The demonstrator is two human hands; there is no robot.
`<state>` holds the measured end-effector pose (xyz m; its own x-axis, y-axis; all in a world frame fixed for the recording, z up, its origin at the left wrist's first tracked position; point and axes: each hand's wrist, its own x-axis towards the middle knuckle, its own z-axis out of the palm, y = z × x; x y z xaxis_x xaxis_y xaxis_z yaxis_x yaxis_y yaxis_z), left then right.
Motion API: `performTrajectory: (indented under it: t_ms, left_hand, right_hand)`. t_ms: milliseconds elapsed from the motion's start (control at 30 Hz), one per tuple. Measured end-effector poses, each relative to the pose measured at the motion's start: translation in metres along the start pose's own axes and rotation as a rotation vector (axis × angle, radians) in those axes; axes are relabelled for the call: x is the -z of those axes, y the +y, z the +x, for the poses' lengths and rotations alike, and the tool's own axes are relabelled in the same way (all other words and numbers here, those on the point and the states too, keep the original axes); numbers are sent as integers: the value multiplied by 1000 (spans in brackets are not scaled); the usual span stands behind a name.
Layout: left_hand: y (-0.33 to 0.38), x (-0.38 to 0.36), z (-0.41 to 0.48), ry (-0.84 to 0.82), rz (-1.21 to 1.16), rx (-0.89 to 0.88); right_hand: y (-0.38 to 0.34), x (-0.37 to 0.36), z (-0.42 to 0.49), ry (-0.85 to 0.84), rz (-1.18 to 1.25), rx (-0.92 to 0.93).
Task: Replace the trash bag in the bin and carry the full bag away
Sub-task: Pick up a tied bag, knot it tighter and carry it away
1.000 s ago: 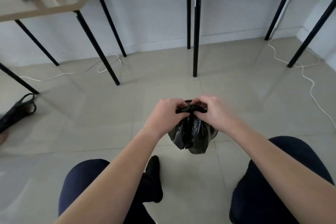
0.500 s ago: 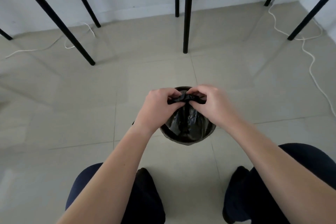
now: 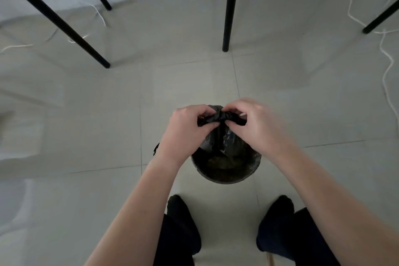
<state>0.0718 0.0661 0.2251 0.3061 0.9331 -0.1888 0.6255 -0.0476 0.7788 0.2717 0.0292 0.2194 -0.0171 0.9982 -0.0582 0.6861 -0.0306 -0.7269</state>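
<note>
A small round dark bin [image 3: 225, 176] stands on the tiled floor just in front of my feet. Above its mouth I hold a black trash bag [image 3: 222, 138] by its bunched top. My left hand [image 3: 186, 130] pinches the gathered plastic from the left. My right hand [image 3: 253, 124] pinches it from the right. Both sets of fingers are curled round the twisted neck of the bag. The bag's body hangs down into the bin's opening, and my hands hide part of it.
Black table legs [image 3: 228, 6] stand ahead, with another slanting leg [image 3: 56, 17] at the left. A white cable [image 3: 386, 60] trails along the floor at the right. My dark-socked feet [image 3: 183, 216] stand close behind the bin.
My view has tipped downward, so the tabletops have left the frame and the bin has come into sight under the bag. Both hands keep their hold on the bag's neck.
</note>
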Motion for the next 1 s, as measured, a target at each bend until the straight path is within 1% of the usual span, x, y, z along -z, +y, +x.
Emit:
performTrajectory:
  t_ms: [133,267,400,567,767,867,1000]
  left_hand:
    - [73,65,-8,-3,10,-4]
    - [157,142,-24,-4,62,-35]
    - [231,214,-44,32,80,-50]
    - [299,285,-74,99,47,-49]
    - [339,360,-107,189,33,-54]
    - [344,393,-122,244,23,-63]
    - [338,436,-141,271,40,-72]
  right_hand:
    - [-68,63,7,-5,8,7]
    - [-154,136,12,6,-16,55]
    - [-238,200,10,44,-51,128]
    - [-329,257,4,75,-83,194]
    - [-415,293,4,61,-134,281]
    - [-451,298,8,39,-143,325]
    - [-497,290,15,-12,-135,383]
